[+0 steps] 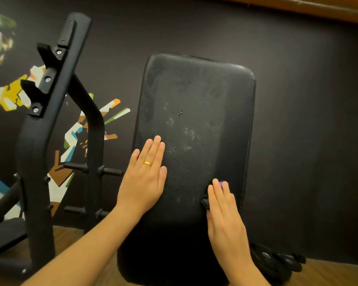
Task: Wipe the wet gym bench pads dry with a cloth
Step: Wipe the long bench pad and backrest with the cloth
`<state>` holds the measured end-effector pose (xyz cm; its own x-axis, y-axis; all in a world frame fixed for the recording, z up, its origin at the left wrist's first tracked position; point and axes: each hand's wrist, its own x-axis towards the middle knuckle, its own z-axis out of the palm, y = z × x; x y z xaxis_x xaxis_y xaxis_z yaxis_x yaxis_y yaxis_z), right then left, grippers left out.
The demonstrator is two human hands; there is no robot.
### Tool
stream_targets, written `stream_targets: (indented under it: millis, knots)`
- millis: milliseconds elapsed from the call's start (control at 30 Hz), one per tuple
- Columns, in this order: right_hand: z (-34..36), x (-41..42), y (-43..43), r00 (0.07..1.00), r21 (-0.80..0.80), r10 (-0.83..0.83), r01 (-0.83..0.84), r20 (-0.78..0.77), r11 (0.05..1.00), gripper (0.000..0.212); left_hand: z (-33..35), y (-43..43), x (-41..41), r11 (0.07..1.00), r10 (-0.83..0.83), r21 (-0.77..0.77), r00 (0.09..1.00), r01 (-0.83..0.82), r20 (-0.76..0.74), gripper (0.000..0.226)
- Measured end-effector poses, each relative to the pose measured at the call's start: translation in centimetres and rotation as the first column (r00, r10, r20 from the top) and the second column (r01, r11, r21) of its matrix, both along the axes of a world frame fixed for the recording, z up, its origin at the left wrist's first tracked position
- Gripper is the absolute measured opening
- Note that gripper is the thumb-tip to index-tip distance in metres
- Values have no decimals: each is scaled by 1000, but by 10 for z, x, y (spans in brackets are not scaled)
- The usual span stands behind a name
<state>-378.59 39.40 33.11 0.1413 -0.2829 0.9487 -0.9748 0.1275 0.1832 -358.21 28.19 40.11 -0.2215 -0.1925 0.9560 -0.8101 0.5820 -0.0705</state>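
Head view, near to far. Left grip [145,178] lies flat on the lower left portion of the bench pad [194,100], fingers straight and together, released, holding nothing; a gold ring [147,163] shows on one finger. Right grip [223,209] lies flat on the pad's lower right portion, fingers straight, not clenched, pressing down on a dark cloth [205,203]. The cloth sits almost wholly beneath that palm: a bunched fold shows at the thumb side and a purple speck at the fingertips. It is in contact with the pad. The pad's lower portion between the two grips reads as even and matte, judged largely dry. The pad's centre carries pale speckled marks and a few beads, apparently water; its upper left edge shows dull streaks. Assessment: task part-complete, with centre and top outstanding and all of it above the cloth's present position. Behind the pad's lower right corner, weight plates [277,263] lie on the floor. Left of the pad stands a black rack [56,100], with a painted wall [4,58] behind.
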Motion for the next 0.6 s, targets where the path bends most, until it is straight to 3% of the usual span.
stream_targets:
  millis: [367, 600]
  knots:
    - [100, -1, -26, 994, -140, 21, -5, 111, 990, 59, -1, -5, 0, 1000, -19, -11, 1000, 19, -8, 60]
    - [44, -10, -14, 998, -100, -50, 46, -33, 994, 54, -2, -1, -1, 999, -33, -8, 999, 33, -11, 60]
